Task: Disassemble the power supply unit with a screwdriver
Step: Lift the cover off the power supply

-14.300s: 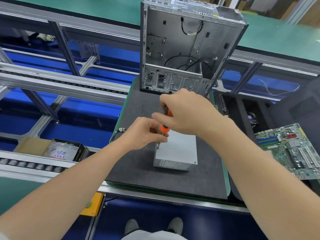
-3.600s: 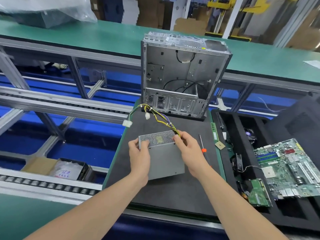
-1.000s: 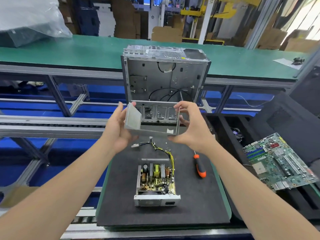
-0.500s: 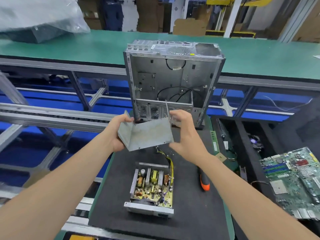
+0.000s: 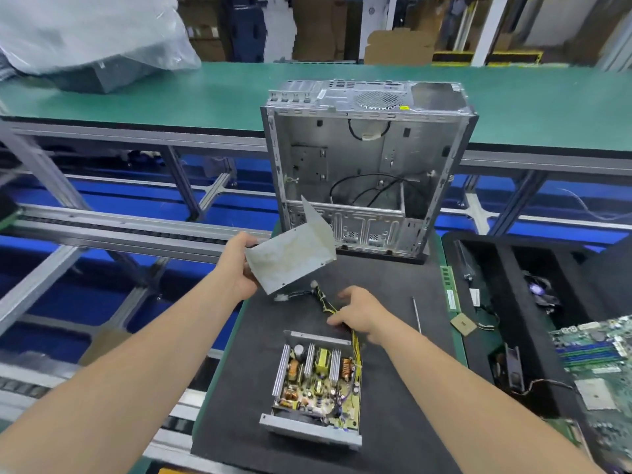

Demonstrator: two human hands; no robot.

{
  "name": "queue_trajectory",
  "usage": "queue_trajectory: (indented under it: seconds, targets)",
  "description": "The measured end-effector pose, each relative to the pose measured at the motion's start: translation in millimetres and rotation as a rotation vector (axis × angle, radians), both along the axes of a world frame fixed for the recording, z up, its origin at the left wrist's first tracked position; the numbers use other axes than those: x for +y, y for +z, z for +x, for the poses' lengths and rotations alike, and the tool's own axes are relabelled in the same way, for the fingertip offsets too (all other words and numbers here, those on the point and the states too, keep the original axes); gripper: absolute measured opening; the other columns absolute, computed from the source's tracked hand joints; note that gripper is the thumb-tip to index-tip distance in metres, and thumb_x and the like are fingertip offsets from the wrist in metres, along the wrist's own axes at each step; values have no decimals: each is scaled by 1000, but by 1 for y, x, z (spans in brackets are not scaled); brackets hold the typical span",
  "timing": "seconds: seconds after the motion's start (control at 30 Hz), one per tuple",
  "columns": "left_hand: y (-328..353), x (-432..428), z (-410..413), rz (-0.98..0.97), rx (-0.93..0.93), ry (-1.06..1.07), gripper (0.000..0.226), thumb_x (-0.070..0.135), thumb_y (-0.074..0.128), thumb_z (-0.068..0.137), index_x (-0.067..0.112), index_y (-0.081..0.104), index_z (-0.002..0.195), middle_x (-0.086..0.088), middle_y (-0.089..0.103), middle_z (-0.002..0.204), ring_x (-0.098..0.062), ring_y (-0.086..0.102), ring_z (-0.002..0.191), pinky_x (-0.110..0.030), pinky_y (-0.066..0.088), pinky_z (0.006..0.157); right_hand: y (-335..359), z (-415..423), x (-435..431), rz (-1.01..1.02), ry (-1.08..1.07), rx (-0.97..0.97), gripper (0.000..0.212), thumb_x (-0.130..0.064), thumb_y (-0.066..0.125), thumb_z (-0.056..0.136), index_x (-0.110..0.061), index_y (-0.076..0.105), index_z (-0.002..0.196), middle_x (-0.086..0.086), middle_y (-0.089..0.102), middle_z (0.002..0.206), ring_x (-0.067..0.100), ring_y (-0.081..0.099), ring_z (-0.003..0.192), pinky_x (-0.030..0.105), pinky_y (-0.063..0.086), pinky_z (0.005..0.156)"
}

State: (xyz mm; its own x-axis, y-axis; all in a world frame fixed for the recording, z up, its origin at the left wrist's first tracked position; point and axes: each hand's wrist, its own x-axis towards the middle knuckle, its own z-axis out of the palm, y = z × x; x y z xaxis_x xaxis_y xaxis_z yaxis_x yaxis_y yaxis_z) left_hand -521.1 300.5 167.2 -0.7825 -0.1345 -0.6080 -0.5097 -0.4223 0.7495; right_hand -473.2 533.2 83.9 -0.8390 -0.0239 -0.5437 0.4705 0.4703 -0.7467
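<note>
A stripped computer case (image 5: 369, 165) stands at top centre of the frame, at the far edge of the black-matted surface (image 5: 403, 398). The power supply unit (image 5: 316, 388) lies at lower centre, lid off, its circuit board, heat sinks and coils exposed. The grey sheet-metal cover (image 5: 290, 258) hangs left of centre, clear of the surface, gripped along its left edge by the left hand (image 5: 239, 265) alone. Just above the unit, the right hand (image 5: 359, 313) curls its fingers round the yellow wire harness (image 5: 325, 304) running from the unit's far right corner. The screwdriver (image 5: 416, 314) lies right of that hand; only its thin shaft shows.

The risks appear to lie in both grips. A cover held by one edge could tip or slip onto the exposed board, and its cut metal rim could nick fingers. A hard tug on the wire harness could drag the open unit across the surface or strain the wires where they join the board; bare components might also hold leftover charge.

Half a second before, both hands hold the cover up in front of the case; now the right hand is off it and down at the wire harness, and the cover sits further left. The screwdriver's orange handle, then in plain sight, is hidden behind the right forearm.
</note>
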Motion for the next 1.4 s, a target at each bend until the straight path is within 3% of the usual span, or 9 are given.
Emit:
queue_trajectory:
  seconds: [0.1, 0.17, 0.27, 0.37, 0.5, 0.67, 0.83, 0.93, 1.4]
  targets:
    - [-5, -6, -10, 65, -3, 6, 31, 25, 51, 92, 6, 65, 111, -14, 74, 123, -36, 71, 114, -53, 48, 110, 4, 1, -4, -222, -208, -56, 37, 11, 74, 78, 0, 67, 112, 21, 68, 93, 25, 61, 64, 31, 50, 55]
    - [-7, -12, -17, 68, -3, 9, 28, 26, 54, 92, 7, 65, 109, -12, 79, 101, -34, 77, 90, -49, 57, 96, 9, 2, -1, -319, -296, -56, 17, 12, 70, 79, 0, 68, 90, 16, 65, 78, 20, 57, 54, 26, 43, 47]
    - [-11, -20, -29, 73, -29, -16, 25, 26, 56, 93, 8, 63, 108, -12, 79, 82, -32, 78, 68, -44, 61, 74, 18, 9, 7, -385, -382, -56, 11, -3, 76, 85, -6, 70, 94, 3, 57, 64, 17, 53, 48, 26, 43, 47]
    - [-17, -18, -36, 81, -30, -76, 23, 26, 54, 94, 8, 64, 106, -12, 79, 82, -33, 76, 80, -46, 59, 80, 28, 20, 17, -379, -392, -47, 20, -19, 81, 87, -10, 74, 103, -2, 49, 57, 17, 48, 46, 27, 43, 48]
    - [-25, -11, -37, 122, -43, -115, 27, 24, 49, 96, 7, 64, 110, -12, 80, 94, -33, 77, 80, -43, 60, 74, 34, 35, 24, -325, -526, 7, 22, -24, 84, 84, -10, 69, 93, 1, 39, 52, 18, 45, 42, 27, 41, 46]
    - [-41, -11, -34, -22, -75, -132, 58, 20, 55, 85, 6, 55, 141, -15, 67, 132, -39, 68, 117, -57, 54, 101, 37, 50, 27, -322, -689, 86, 40, -22, 80, 84, -13, 49, 61, 4, 35, 46, 23, 45, 42, 29, 40, 47]
    - [-56, -15, -34, -267, -86, -126, 46, 23, 68, 75, 10, 57, 119, -10, 56, 124, -32, 58, 103, -41, 53, 82, 44, 58, 27, -269, -724, 102, 39, -15, 71, 85, -13, 46, 57, 6, 37, 49, 25, 49, 43, 29, 42, 48]
    - [-68, -16, -40, -393, -107, -179, 49, 24, 70, 73, 8, 57, 117, -11, 55, 116, -34, 55, 105, -47, 53, 95, 48, 59, 24, -259, -730, 91, 36, -14, 70, 88, -12, 48, 59, 8, 45, 52, 26, 53, 47, 31, 44, 51]
    - [-100, 3, -77, -560, -62, -207, 37, 27, 74, 80, 4, 67, 109, -13, 64, 114, -32, 55, 98, -37, 44, 77, 42, 54, 28, -285, -659, 48, 26, -19, 60, 97, -3, 66, 79, 14, 65, 64, 28, 61, 48, 33, 52, 52]
